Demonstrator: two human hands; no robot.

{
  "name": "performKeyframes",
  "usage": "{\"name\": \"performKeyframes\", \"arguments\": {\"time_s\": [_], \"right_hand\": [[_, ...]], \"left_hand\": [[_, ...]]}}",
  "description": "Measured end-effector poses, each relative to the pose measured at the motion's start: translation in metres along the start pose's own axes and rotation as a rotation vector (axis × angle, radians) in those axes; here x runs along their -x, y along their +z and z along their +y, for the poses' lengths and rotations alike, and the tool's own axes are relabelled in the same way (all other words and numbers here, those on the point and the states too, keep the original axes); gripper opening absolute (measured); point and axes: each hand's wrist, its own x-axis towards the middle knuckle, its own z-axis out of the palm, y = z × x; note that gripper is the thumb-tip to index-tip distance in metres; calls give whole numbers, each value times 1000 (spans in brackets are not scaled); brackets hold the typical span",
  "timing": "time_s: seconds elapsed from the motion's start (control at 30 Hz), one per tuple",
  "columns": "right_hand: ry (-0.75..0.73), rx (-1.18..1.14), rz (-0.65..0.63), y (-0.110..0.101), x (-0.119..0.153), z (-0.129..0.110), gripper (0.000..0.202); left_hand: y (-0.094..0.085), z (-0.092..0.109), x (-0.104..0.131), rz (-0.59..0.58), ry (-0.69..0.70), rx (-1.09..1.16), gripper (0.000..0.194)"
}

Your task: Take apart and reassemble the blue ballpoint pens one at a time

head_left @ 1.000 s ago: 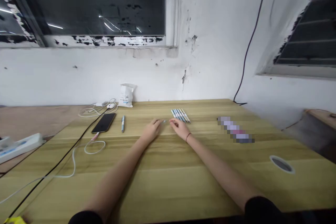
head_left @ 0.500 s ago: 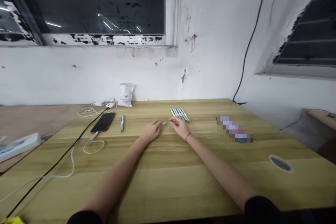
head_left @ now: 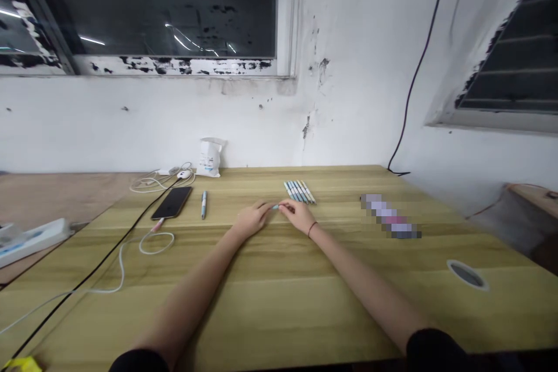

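Observation:
My left hand (head_left: 251, 218) and my right hand (head_left: 299, 214) meet over the middle of the table, both with closed fingers. Between their fingertips shows a short stretch of a light blue pen (head_left: 276, 207); the fingers hide the rest of it. Just behind my right hand, several pens (head_left: 299, 192) in blue, white and pale yellow lie side by side in a row. A single blue and white pen (head_left: 204, 205) lies apart, to the left of my left hand.
A black phone (head_left: 172, 203) with a plugged-in white cable (head_left: 120, 270) lies on the wooden table (head_left: 279, 302) at left. A white plastic packet (head_left: 210, 157) stands by the wall. At right are a pixelated object (head_left: 391, 217) and a round cable hole (head_left: 468, 275).
My right hand's fingertips have moved left and closed up to the pen in my left hand. The gap between the hands has narrowed. The view has shifted slightly.

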Motion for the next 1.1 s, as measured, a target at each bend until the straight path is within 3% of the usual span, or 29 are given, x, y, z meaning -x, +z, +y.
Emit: {"name": "performKeyframes", "arguments": {"time_s": [0.17, 0.43, 0.6, 0.83, 0.97, 1.1], "right_hand": [[39, 9, -7, -2, 0, -3, 42], [-20, -44, 10, 1, -1, -3, 27], [-3, -10, -17, 0, -1, -2, 34], [-25, -10, 7, 1, -1, 0, 25], [-12, 27, -17, 0, -1, 0, 36], [-30, -5, 8, 1, -1, -3, 27]], "left_hand": [[0, 4, -1, 21, 18, -35, 36], [1, 1, -1, 44, 20, -16, 34], [0, -1, -1, 59, 25, -19, 34], [2, -2, -2, 84, 24, -14, 33], [3, -2, -2, 97, 29, -19, 34], [2, -2, -2, 104, 39, -21, 33]]}}
